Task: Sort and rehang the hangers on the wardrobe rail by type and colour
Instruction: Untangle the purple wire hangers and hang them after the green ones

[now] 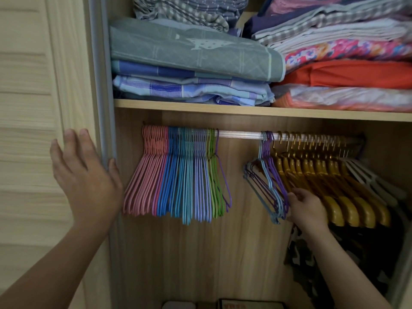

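Two hands: your left hand (85, 175) lies flat with straight fingers on the wardrobe frame (102, 85), left of the rail (239, 134); your right hand (306, 209), below the rail's right half, has its fingers at the lower edge of the purple and grey wire hangers (266, 184), apparently pinching them, though the grip itself is hard to make out.
Left end of rail: pink hangers (145, 175) hang packed together, then blue hangers (171, 177), paler blue and lilac ones, green hangers (214, 175), and a single purple hanger (223, 175) at the edge of the block.
Middle of rail: a bare stretch separates the sorted block from the rest.
Right of the gap: the purple and grey wire hangers you are handling hang mixed and askew, just beside the yellow hangers (312, 181) with gold hooks.
Right end of rail: white hangers (365, 177) sit beyond the yellow ones, partly in shadow.
Above the rail: folded bedding (194, 54) is stacked on the shelf (245, 109).
Progress: most looks done, judging by the colour runs on the left and the grouped yellow and white types on the right.
Left to do: you likely need to split the small mixed bunch, sending purple to the lone purple one and grey to its own place.
Orientation: hooks point up over the rail; each hanger's long axis runs front to back, crosswise to the rail, with the near ends fanned out toward you.
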`<action>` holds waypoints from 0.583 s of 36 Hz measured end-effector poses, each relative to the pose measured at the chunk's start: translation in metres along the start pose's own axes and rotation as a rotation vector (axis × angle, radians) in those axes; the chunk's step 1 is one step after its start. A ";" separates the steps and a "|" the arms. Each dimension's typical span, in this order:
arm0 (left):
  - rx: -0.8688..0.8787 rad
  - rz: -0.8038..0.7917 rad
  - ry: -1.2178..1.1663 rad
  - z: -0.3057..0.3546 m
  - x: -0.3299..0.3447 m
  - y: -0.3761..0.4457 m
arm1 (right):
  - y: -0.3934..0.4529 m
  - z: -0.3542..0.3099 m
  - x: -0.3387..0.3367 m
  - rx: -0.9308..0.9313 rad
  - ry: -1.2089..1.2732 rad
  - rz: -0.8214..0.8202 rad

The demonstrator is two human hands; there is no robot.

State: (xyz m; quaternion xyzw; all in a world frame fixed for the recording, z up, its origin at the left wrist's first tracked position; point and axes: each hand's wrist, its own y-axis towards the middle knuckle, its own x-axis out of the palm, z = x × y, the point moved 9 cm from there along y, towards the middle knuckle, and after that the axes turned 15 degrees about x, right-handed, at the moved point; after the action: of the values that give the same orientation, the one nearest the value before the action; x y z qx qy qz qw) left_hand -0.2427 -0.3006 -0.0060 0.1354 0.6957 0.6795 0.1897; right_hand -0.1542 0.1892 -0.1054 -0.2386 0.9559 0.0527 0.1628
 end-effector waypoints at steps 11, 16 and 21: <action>-0.013 -0.005 -0.016 0.000 0.001 -0.001 | 0.003 -0.010 0.005 -0.054 0.049 -0.070; -0.018 0.000 -0.022 0.000 0.001 -0.001 | -0.005 -0.032 -0.010 -0.217 0.049 0.056; -0.024 0.002 -0.025 -0.001 0.002 -0.001 | -0.002 -0.064 -0.024 -0.311 0.040 0.176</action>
State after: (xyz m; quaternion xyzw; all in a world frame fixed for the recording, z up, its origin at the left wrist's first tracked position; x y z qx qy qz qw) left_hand -0.2446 -0.3004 -0.0071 0.1420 0.6850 0.6862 0.1994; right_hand -0.1519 0.1866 -0.0373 -0.1772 0.9566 0.2091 0.0994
